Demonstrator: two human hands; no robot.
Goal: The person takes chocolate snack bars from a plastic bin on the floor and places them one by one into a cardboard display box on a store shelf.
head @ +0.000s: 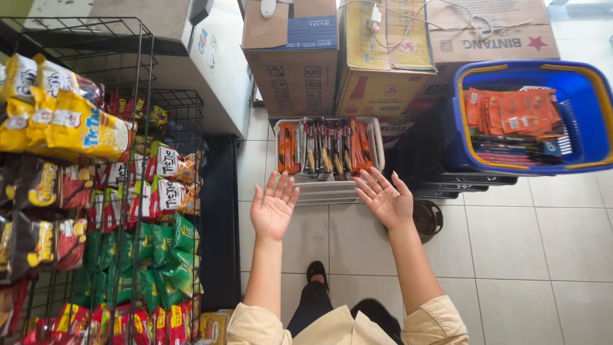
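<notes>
White plastic tray [332,189] of snack sticks [325,145] on tiled floor [530,243] just ahead, untouched, both left hand [273,207] and right hand [385,199] palms-up, fingers spread, gripping nothing, hovering near tray's front edge, handling not yet begun.

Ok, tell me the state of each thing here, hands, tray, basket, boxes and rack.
Left hand: open, palm up, empty.
Right hand: open, palm up, empty.
White plastic tray: on the tiled floor, filled with upright snack sticks.
Blue plastic basket with yellow rim: open, part-filled with orange packets.
Brown cardboard boxes: closed.
Black wire rack: stocked with snack bags.
</notes>
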